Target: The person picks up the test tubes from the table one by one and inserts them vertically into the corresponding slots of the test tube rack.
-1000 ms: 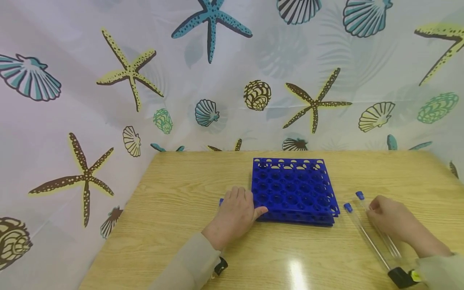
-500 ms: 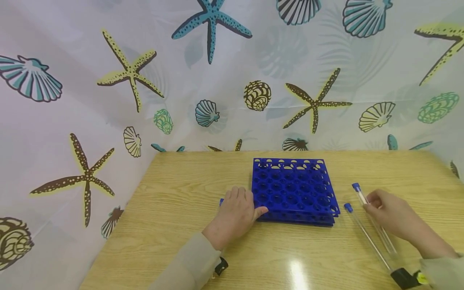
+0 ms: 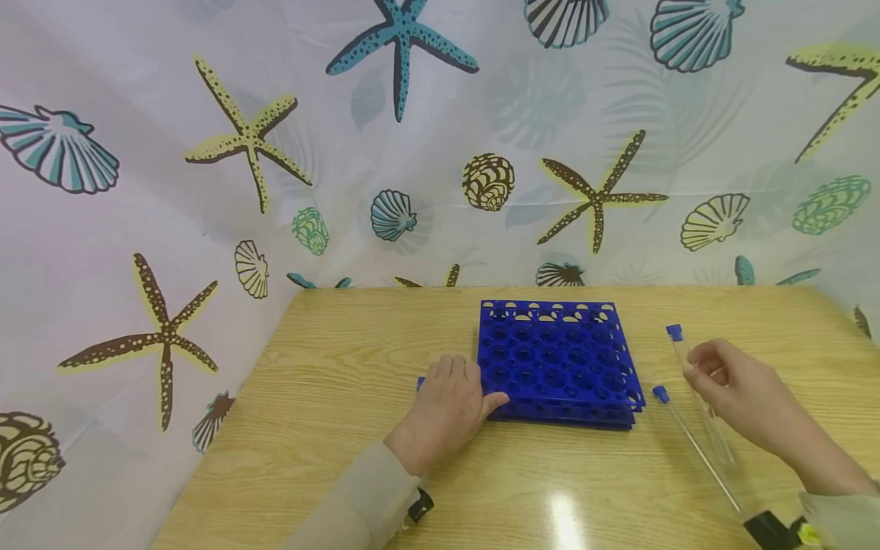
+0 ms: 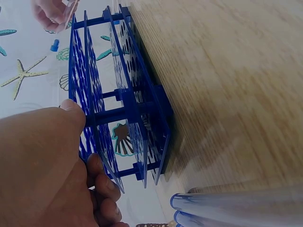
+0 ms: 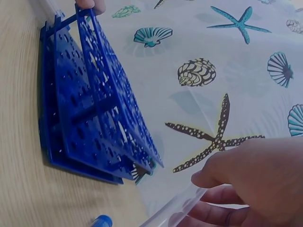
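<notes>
I noted the left hand (image 3: 443, 405), back upward, gripping the blue rack (image 3: 550, 355); the right hand (image 3: 745, 393) pinched 1 capped tube (image 3: 712, 426).

Bright, even head view; dimmer wrist views
White glare (image 3: 565, 521) streaks the table (image 3: 509, 489) between left hand (image 3: 445, 412) and right hand (image 3: 742, 393), on the near side; the tube (image 3: 718, 439) under the right fingers looks blurred.

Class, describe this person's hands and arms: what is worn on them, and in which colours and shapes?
The left hand and right hand wear no gloves. The left sleeve and right sleeve are plain and pale beige. A small black piece shows beside the left one; a blocky black piece, with a bright yellow-green patch next to it, shows beside the right.
</notes>
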Demonstrator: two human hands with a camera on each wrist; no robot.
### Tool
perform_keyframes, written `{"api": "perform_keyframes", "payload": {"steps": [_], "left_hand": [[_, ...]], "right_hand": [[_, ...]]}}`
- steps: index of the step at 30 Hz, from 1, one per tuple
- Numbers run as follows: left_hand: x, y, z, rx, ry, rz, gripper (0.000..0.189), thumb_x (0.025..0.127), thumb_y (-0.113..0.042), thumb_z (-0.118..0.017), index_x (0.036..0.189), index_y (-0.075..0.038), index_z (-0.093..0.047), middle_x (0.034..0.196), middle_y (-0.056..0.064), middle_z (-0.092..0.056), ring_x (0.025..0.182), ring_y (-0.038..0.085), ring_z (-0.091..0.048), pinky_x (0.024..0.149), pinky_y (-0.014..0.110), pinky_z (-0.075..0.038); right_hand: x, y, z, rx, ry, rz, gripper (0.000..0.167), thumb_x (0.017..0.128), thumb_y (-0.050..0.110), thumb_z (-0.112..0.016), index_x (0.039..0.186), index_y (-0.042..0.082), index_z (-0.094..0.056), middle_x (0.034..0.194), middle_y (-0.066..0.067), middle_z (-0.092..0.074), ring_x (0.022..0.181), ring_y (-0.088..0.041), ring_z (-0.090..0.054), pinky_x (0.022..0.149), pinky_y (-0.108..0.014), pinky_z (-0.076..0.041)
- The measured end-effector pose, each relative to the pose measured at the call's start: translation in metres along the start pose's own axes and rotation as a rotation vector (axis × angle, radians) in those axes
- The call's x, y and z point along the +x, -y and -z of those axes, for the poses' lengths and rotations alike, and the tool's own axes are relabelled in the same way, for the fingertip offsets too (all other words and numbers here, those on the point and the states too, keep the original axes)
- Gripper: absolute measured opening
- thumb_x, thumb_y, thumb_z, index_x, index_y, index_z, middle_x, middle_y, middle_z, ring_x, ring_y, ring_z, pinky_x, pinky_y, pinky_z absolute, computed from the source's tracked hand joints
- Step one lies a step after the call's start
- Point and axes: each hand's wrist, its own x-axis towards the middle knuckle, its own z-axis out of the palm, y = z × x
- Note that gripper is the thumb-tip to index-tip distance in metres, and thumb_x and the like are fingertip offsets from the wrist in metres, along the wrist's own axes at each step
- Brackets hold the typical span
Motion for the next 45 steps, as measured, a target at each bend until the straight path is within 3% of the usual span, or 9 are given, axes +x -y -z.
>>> {"api": "perform_keyframes", "payload": {"steps": [6, 13, 21, 30, 45], "left_hand": [[-0.001, 0.000, 0.000, 0.015, -0.018, -0.009, 0.054, 0.104, -0.056, -0.025, 0.078, -0.012, -0.040, 0.073, -0.001, -0.027, 0.069, 0.017, -0.028, 0.066, 0.028, -0.024], [-0.001, 0.000, 0.000, 0.024, -0.001, -0.006, 0.054, 0.104, -0.057, -0.023, 0.079, -0.012, -0.040, 0.074, -0.001, -0.027, 0.070, 0.017, -0.028, 0.067, 0.028, -0.024], [-0.001, -0.001, 0.001, 0.025, 0.014, -0.001, 0.054, 0.104, -0.057, -0.022, 0.080, -0.012, -0.041, 0.074, -0.001, -0.029, 0.070, 0.016, -0.029, 0.067, 0.028, -0.026], [-0.001, -0.001, 0.001, -0.003, 0.003, 0.010, 0.054, 0.104, -0.057, -0.024, 0.081, -0.011, -0.041, 0.074, -0.001, -0.028, 0.070, 0.017, -0.029, 0.066, 0.028, -0.025], [-0.002, -0.001, 0.002, 0.022, -0.021, 0.004, 0.054, 0.104, -0.057, -0.024, 0.079, -0.011, -0.041, 0.073, -0.001, -0.023, 0.068, 0.016, -0.026, 0.065, 0.028, -0.022]], "right_hand": [[-0.001, 0.011, 0.003, 0.007, -0.071, 0.047, 0.039, 0.105, 0.030, -0.048, 0.125, -0.004, -0.050, 0.104, -0.018, -0.063, 0.073, 0.008, -0.051, 0.054, -0.024, -0.048], [-0.002, 0.017, 0.005, 0.040, -0.145, 0.081, 0.033, 0.103, 0.023, -0.053, 0.125, -0.002, -0.049, 0.103, -0.017, -0.063, 0.075, 0.013, -0.049, 0.055, -0.022, -0.047], [-0.004, 0.023, 0.004, 0.138, -0.231, 0.148, 0.028, 0.103, 0.012, -0.051, 0.126, -0.004, -0.048, 0.111, -0.016, -0.058, 0.090, 0.020, -0.044, 0.071, 0.002, -0.040], [-0.006, 0.035, 0.000, 0.228, -0.323, 0.256, 0.020, 0.101, 0.002, -0.051, 0.121, 0.001, -0.048, 0.101, 0.005, -0.052, 0.089, 0.006, -0.054, 0.076, 0.001, -0.044], [-0.007, 0.057, 0.000, 0.358, -0.399, 0.367, 0.026, 0.095, -0.013, -0.052, 0.119, -0.006, -0.047, 0.102, 0.004, -0.055, 0.091, 0.002, -0.060, 0.080, -0.005, -0.049]]}}
